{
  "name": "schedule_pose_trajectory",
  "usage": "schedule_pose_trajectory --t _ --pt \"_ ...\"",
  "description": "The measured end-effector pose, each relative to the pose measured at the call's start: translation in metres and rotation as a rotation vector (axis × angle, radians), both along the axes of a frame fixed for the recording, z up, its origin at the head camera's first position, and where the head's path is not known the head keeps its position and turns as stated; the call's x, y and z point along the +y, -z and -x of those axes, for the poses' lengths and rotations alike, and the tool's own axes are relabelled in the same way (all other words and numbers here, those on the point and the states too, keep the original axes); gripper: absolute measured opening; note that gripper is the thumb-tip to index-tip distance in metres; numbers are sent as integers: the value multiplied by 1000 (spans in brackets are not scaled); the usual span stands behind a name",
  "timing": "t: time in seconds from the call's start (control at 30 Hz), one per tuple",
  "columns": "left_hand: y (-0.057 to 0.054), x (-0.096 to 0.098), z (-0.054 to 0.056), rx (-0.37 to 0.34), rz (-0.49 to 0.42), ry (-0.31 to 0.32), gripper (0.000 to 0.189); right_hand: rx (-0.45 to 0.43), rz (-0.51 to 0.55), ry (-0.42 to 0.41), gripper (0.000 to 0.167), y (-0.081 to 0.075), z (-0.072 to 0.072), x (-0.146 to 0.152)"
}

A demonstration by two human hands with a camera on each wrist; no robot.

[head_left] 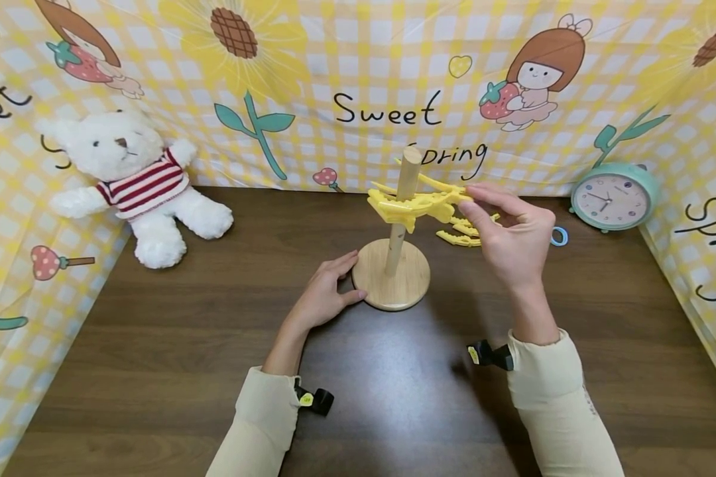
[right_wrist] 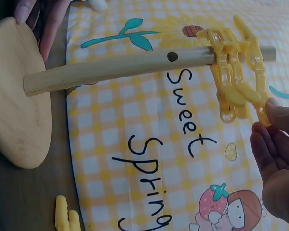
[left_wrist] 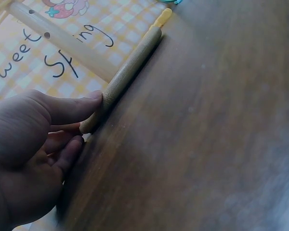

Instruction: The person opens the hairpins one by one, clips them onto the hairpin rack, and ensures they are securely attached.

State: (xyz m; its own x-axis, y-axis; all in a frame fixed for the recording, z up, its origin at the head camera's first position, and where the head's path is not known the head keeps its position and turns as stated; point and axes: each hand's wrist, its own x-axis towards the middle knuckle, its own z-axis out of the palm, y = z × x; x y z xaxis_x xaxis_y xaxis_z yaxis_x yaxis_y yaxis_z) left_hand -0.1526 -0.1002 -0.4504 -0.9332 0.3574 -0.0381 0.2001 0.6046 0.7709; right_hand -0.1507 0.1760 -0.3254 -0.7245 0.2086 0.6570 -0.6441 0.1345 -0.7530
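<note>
A wooden stand has a round base (head_left: 392,291) and an upright post (head_left: 397,248). My left hand (head_left: 322,297) holds the base's left edge, its thumb on the rim; the left wrist view shows the fingertips (left_wrist: 72,151) at the edge. Several yellow plastic pieces (head_left: 396,211) hang clustered around the upper post, against the crossbars in it. Between thumb and index finger, my right hand (head_left: 516,245) pinches the near end of a slim yellow plastic piece (right_wrist: 258,77). That piece lies along the post beside the cluster, near the post's top.
More yellow pieces (head_left: 456,237) lie on the dark wooden table (head_left: 185,358) behind the right hand, and a light-blue ring (head_left: 559,236) is beside them. A mint alarm clock (head_left: 614,197) stands at the back right. On the left a white teddy bear (head_left: 149,189) leans against the checked cloth (head_left: 370,40).
</note>
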Motion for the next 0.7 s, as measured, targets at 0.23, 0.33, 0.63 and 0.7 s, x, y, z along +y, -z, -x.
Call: schedule_pose_trajectory --t 0.23,0.33,0.63,0.7 --pt "0 0 -1 6 -5 1 74 25 -81 -14 20 -4 0 -11" --pt "-1 -1 -1 8 -4 -1 74 39 -111 -34 22 -5 0 -13" --pt "-1 -2 -1 30 -2 14 74 96 -280 -45 22 -8 0 -12" --pt "-1 -2 -1 33 0 15 74 112 -343 -27 21 -9 1 -11"
